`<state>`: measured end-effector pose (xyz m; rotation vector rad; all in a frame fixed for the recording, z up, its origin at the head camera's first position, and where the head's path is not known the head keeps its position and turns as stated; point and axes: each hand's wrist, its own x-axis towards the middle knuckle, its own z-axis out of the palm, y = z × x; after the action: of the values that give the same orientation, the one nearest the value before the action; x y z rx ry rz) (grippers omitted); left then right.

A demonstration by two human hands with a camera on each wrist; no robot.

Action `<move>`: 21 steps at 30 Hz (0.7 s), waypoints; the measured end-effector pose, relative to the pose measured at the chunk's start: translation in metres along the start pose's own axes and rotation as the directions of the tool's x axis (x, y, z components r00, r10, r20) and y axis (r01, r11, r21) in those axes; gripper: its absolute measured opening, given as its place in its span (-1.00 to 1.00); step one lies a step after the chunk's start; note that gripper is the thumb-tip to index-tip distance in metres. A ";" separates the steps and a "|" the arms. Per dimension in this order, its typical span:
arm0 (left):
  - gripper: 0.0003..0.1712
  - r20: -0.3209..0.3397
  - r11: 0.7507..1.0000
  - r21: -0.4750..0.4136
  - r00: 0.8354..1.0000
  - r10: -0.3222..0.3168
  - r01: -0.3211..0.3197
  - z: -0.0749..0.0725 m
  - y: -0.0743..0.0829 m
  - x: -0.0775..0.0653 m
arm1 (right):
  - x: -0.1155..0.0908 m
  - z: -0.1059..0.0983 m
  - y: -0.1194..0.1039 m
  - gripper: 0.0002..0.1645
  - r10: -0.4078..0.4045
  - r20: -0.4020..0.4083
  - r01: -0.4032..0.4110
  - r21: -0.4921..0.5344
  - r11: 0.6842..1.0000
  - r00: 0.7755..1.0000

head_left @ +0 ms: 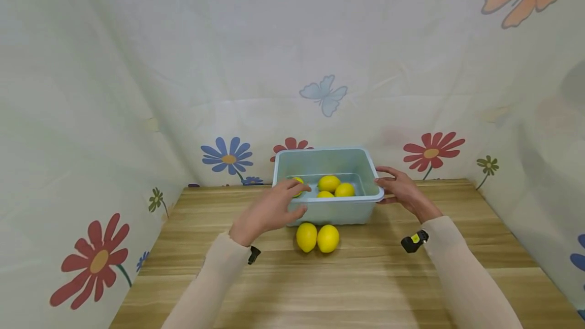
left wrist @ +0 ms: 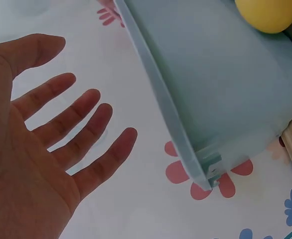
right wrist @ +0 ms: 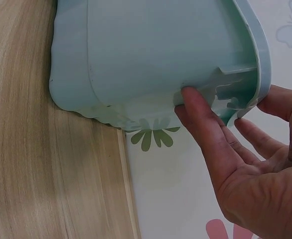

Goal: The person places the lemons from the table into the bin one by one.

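A pale blue plastic bin [head_left: 335, 212] stands at the back of the wooden table, with several yellow lemons [head_left: 329, 183] inside. Over its front left corner hovers my left hand [head_left: 273, 206], fingers spread and holding nothing; it partly covers one lemon [head_left: 298, 181] in the bin. In the left wrist view, a gap separates the left fingertips from the bin's rim [left wrist: 158, 89]. My right hand [head_left: 402, 192] grips the bin's right end, thumb at the rim and fingers against the outer wall [right wrist: 146, 59]. Two more lemons [head_left: 306, 237] sit side by side just before the bin.
The wooden table [head_left: 356, 283] ends at a white curtain [head_left: 219, 65] printed with flowers and butterflies, which rises behind the bin and along both sides. Each wrist carries a small black camera [head_left: 413, 241].
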<state>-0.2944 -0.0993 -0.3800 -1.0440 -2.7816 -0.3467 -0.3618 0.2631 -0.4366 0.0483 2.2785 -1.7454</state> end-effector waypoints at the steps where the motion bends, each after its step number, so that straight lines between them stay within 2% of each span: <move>1: -0.46 -0.002 1.000 0.008 1.000 -0.002 0.002 0.002 0.001 -0.002 | 0.000 0.000 0.000 -0.20 0.001 0.000 -0.001 0.001 1.000 1.000; 8: -0.46 -0.031 0.998 0.054 0.999 0.026 -0.025 0.018 0.010 -0.016 | -0.001 0.001 -0.001 -0.19 0.002 0.002 -0.002 -0.001 1.000 1.000; 13: -0.45 -0.029 0.995 0.079 0.998 0.058 -0.055 0.030 0.016 -0.024 | -0.002 0.001 -0.002 -0.19 0.010 -0.001 -0.010 -0.004 1.000 1.000; 17: -0.45 0.008 0.995 0.074 0.998 0.062 -0.063 0.047 0.015 -0.027 | -0.002 0.001 -0.003 -0.19 0.009 0.000 -0.009 -0.005 1.000 1.000; 21: -0.43 0.072 0.997 0.068 0.997 0.034 -0.039 0.066 0.011 -0.028 | -0.003 0.001 -0.003 -0.20 0.010 0.002 -0.010 -0.003 1.000 1.000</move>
<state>-0.2707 -0.0911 -0.4478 -1.1102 -2.8097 -0.2107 -0.3592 0.2616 -0.4329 0.0565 2.2757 -1.7362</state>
